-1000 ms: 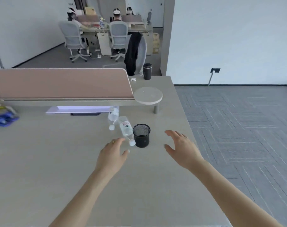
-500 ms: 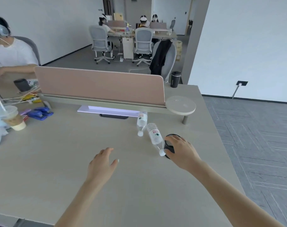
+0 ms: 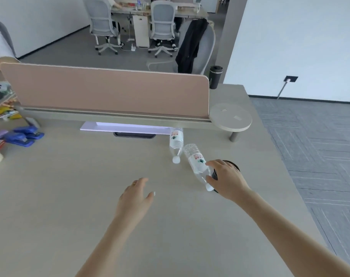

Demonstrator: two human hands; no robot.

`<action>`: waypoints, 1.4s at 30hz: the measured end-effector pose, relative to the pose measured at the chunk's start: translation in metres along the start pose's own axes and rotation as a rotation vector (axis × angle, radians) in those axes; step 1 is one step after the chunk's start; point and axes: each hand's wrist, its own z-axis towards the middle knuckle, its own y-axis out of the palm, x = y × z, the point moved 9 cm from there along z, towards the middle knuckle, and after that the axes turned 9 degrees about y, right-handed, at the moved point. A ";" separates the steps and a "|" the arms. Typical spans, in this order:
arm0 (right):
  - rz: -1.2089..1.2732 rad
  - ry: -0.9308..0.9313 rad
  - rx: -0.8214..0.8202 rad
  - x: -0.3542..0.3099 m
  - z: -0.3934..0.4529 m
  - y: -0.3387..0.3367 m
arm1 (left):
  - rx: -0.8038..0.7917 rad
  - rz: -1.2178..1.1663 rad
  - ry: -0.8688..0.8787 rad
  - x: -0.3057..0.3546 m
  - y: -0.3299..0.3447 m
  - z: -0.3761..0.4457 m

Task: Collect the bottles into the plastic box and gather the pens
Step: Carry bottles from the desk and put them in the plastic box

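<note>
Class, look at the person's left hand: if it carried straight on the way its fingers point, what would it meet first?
The left hand points up and slightly right across the desk. Probably the white cap of the farther bottle comes first, though depth is unclear and it might slip past it, short of the nearer bottle.

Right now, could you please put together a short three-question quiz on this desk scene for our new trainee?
1. True or false: both water bottles lie on their sides on the desk.
2. What does the right hand close around? A) the black mesh pen cup B) the dark tumbler C) the blue stapler
3. Fill in: the left hand holds ____.

Key:
1. True: the near bottle and the far bottle both lie flat, caps toward the camera.
2. A
3. Nothing; its fingers are relaxed above the desk.
</note>
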 end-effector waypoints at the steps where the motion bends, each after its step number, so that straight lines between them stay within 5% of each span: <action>1: 0.010 0.031 0.007 0.000 0.005 0.001 | -0.026 -0.010 0.028 0.002 0.002 0.012; 7: 0.043 0.211 0.012 -0.006 0.034 0.017 | -0.139 0.050 0.215 0.005 0.003 0.086; 21: 0.033 0.555 -0.101 0.012 0.144 0.097 | -0.247 0.033 0.327 0.000 0.038 0.195; 28: 0.007 0.658 -0.121 0.031 0.156 0.123 | -0.176 -0.052 0.244 0.012 0.065 0.252; 42: 0.336 0.795 -0.019 0.030 0.099 0.108 | -0.171 -0.155 -0.098 0.009 0.110 0.318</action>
